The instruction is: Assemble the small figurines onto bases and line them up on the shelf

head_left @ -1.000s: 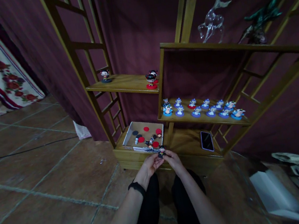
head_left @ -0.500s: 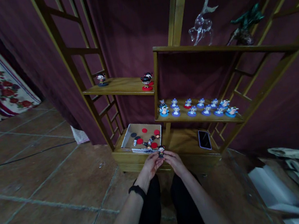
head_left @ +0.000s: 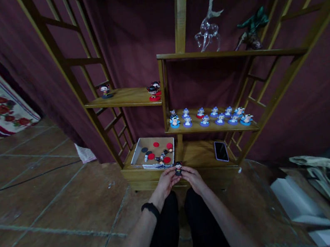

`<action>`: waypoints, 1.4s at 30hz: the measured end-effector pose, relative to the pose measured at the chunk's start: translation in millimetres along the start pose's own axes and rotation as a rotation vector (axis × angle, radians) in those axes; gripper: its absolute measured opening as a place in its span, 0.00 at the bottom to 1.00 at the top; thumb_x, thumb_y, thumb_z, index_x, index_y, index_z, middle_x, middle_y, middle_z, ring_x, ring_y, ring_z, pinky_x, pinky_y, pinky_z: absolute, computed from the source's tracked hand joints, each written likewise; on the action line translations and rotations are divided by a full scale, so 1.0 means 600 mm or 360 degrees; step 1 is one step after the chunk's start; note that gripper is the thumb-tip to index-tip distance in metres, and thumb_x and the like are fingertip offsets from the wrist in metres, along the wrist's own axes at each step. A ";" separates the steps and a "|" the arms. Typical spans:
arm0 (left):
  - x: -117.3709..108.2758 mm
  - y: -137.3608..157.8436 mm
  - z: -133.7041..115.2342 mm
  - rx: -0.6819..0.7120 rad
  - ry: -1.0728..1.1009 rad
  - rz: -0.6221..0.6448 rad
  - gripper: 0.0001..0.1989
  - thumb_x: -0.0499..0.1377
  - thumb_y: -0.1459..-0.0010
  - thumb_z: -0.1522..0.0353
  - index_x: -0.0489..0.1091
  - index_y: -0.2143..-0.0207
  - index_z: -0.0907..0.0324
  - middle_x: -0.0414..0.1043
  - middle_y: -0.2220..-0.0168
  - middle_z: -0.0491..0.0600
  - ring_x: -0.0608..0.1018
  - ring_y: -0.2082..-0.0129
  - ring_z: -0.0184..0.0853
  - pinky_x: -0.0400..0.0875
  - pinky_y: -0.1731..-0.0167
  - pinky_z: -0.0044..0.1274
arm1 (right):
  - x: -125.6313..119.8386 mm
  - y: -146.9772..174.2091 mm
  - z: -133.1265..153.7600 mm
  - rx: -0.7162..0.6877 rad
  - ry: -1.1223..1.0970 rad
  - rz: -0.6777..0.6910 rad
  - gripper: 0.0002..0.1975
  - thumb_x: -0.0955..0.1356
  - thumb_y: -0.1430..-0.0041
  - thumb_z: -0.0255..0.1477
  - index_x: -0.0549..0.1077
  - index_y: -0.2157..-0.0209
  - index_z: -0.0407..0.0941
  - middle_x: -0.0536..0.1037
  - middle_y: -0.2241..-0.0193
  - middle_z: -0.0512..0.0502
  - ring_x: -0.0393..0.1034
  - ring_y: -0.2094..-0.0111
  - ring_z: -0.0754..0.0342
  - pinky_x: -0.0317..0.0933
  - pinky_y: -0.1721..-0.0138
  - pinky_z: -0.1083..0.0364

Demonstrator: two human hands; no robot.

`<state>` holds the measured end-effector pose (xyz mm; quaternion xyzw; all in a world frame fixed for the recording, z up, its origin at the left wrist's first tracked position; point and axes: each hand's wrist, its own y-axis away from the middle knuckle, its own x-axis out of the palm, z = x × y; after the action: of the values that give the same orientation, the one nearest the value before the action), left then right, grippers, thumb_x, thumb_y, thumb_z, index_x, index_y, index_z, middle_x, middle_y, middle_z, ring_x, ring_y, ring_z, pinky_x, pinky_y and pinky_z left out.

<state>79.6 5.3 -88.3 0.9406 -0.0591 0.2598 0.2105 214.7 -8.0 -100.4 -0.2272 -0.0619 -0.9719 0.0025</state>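
Observation:
Between my left hand (head_left: 167, 181) and my right hand (head_left: 192, 178) a small black-haired figurine (head_left: 178, 167) stands upright on a dark base. Fingers of both hands close on it from either side, low near the base. Just beyond lies an open cardboard box (head_left: 135, 157) holding loose red and dark discs and several figurines on their sides. On the upper left shelf (head_left: 128, 96) one black-haired figurine (head_left: 105, 91) has a dark base; at the right end two more, including a front figurine (head_left: 153, 93), have red bases.
Several small purple and blue figurines (head_left: 204, 121) stand in rows on the middle shelf. A phone (head_left: 220, 151) lies on the bottom board. Above are a clear glass animal (head_left: 208, 34) and a green-brown statuette (head_left: 252, 29). White boxes (head_left: 299, 200) lie on the floor at right.
My view has shifted, so the shelves sit a little further left. Both hands still hold the figurine, which appears turned slightly, its front now facing me more.

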 end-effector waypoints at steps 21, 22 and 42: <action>-0.010 0.012 -0.004 0.0096 -0.0163 0.0045 0.08 0.61 0.54 0.74 0.68 0.68 0.64 0.73 0.74 0.49 0.75 0.78 0.27 0.70 0.75 0.17 | 0.014 0.001 -0.009 -0.0049 0.0079 0.0050 0.15 0.70 0.61 0.33 0.74 0.67 0.43 0.77 0.67 0.45 0.71 0.65 0.51 0.64 0.62 0.52; -0.011 0.011 -0.004 0.0103 -0.0177 0.0058 0.08 0.61 0.54 0.74 0.69 0.68 0.64 0.73 0.74 0.49 0.75 0.78 0.26 0.70 0.75 0.17 | 0.015 0.001 -0.009 -0.0046 0.0091 0.0055 0.14 0.69 0.61 0.32 0.74 0.68 0.44 0.78 0.67 0.45 0.71 0.65 0.51 0.64 0.62 0.52; -0.012 -0.009 0.015 0.0100 -0.0175 0.0008 0.08 0.62 0.56 0.75 0.67 0.72 0.64 0.72 0.76 0.48 0.74 0.80 0.26 0.70 0.77 0.17 | 0.000 -0.024 -0.039 -0.0010 0.0126 -0.0041 0.14 0.70 0.63 0.32 0.74 0.70 0.43 0.78 0.69 0.48 0.71 0.67 0.52 0.64 0.66 0.54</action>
<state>79.2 6.5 -101.1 0.9594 -0.0645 0.2101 0.1767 203.8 3.4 -123.2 -0.1877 -0.0617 -0.9803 -0.0084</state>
